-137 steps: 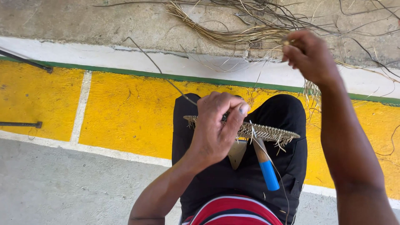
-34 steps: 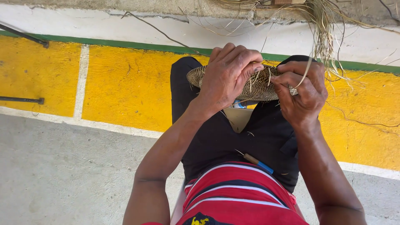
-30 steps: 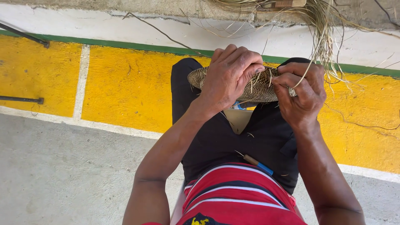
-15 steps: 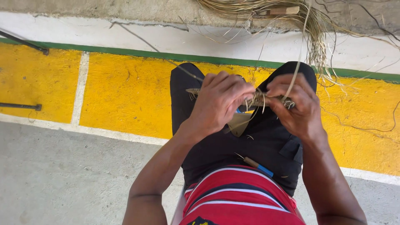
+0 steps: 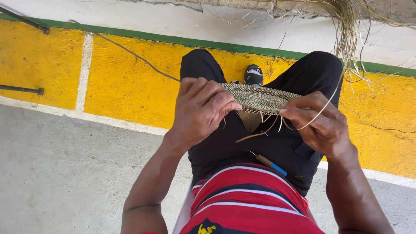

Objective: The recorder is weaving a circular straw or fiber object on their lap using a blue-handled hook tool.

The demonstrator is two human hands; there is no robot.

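Note:
A flat round woven fibre disc (image 5: 260,96) is held edge-on above my lap in black trousers. My left hand (image 5: 200,110) grips its left rim with the fingers curled over the top. At the right rim, my right hand (image 5: 323,123) pinches the disc together with a thin straw strand (image 5: 333,93) that runs up to a bundle of dry fibres (image 5: 346,26) at the top right. Loose fibre ends hang under the disc. A small tool with a blue handle (image 5: 271,164) lies on my lap near the red striped shirt.
A yellow painted strip with a green line (image 5: 143,38) and white edge runs across the ground ahead, with grey concrete (image 5: 65,173) to the left. A dark shoe (image 5: 253,74) shows between my knees. Thin dark rods (image 5: 21,89) lie at the left.
Over the earlier frames my right hand came down from the fibre bundle to the disc's right rim. The disc now lies flatter and more exposed, with my left hand shifted to its left edge.

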